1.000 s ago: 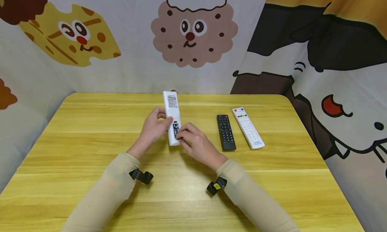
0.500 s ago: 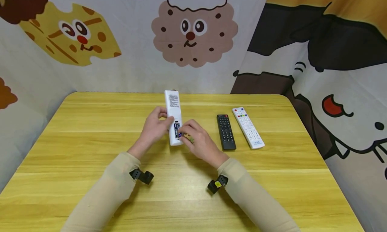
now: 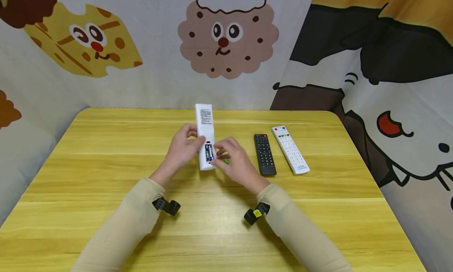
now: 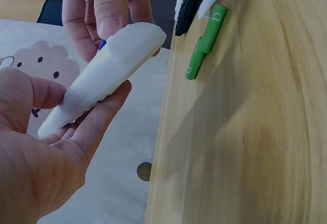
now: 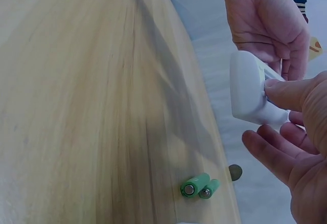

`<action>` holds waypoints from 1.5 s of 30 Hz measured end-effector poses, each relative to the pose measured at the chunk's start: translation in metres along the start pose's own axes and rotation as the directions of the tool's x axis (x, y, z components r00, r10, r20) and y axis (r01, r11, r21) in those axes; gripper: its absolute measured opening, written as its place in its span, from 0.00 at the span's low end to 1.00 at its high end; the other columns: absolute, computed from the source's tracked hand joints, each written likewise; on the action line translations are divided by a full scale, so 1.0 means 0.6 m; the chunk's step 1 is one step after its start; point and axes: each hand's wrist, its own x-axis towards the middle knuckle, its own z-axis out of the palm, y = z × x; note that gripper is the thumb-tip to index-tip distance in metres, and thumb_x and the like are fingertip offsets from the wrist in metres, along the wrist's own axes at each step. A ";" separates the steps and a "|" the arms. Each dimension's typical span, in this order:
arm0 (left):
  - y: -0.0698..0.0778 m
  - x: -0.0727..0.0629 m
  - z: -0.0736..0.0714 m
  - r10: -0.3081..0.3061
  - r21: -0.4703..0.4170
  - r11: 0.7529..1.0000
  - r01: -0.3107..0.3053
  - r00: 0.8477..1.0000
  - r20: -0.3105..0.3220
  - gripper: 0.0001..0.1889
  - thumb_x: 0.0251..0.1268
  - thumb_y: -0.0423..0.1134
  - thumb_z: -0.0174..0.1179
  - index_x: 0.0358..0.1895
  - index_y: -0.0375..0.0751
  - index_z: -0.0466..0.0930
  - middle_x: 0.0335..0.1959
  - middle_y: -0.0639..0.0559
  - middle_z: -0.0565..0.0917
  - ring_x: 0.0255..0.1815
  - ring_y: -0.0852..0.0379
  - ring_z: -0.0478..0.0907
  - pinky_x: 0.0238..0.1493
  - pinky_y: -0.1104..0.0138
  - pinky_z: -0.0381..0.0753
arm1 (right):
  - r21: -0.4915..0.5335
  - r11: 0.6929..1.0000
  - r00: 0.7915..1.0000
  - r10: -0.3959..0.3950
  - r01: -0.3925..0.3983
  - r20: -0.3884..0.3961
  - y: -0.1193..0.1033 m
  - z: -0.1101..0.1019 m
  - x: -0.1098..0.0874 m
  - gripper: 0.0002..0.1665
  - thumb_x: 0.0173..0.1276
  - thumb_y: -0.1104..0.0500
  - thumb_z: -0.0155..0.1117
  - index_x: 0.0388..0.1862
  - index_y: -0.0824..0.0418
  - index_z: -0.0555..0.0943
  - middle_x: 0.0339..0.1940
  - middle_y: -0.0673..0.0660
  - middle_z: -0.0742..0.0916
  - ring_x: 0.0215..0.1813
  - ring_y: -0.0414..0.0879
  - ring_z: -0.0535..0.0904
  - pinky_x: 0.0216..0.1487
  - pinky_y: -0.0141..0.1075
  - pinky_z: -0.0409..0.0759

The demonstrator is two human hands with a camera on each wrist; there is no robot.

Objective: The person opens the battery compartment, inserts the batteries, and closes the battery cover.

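Note:
A white remote control is tilted above the table, its back toward me. My left hand grips its left side, thumb on the back and fingers beneath. Its battery compartment is uncovered, with batteries inside. One blue battery stands slightly proud of the compartment in the left wrist view. My right hand has its thumb and fingertips at this battery and the compartment's right edge. From the right wrist view, the thumb presses into the opening while the other fingers curl beside the remote.
Two green batteries lie side by side on the wooden table, partly behind my right hand in the head view. Farther right lie a black remote and another white remote, buttons up. A cartoon-printed cloth hangs behind the table.
The remote and both hands have shifted slightly right. My right fingers have spread from a tight pinch, and more of the batteries in the compartment shows. A green battery has come into view beneath that hand.

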 end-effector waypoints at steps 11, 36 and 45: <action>0.005 -0.001 0.004 0.028 -0.009 1.000 -0.028 1.000 -0.005 0.15 0.75 0.35 0.58 0.59 0.34 0.71 0.55 0.37 0.81 0.54 0.40 0.86 0.42 0.58 0.90 | 0.112 0.983 0.989 0.146 -0.145 -0.004 -0.004 -0.004 0.003 0.29 0.60 0.69 0.78 0.60 0.65 0.78 0.54 0.65 0.82 0.48 0.52 0.85 0.45 0.30 0.88; 0.004 -0.001 0.012 0.111 -0.016 0.994 -0.111 0.994 0.016 0.16 0.73 0.33 0.59 0.59 0.33 0.72 0.51 0.37 0.83 0.51 0.39 0.87 0.41 0.60 0.89 | 0.300 0.901 0.949 0.309 -0.314 0.066 0.003 -0.007 0.012 0.37 0.57 0.73 0.78 0.63 0.64 0.72 0.50 0.61 0.83 0.47 0.51 0.83 0.49 0.37 0.87; 0.006 -0.004 0.015 0.113 -0.031 0.993 -0.112 0.993 0.033 0.15 0.73 0.31 0.59 0.58 0.33 0.72 0.50 0.38 0.83 0.48 0.41 0.88 0.40 0.61 0.89 | 0.327 0.879 0.937 0.338 -0.347 0.085 0.010 -0.008 0.015 0.32 0.58 0.72 0.76 0.58 0.61 0.71 0.45 0.60 0.83 0.45 0.50 0.81 0.47 0.37 0.84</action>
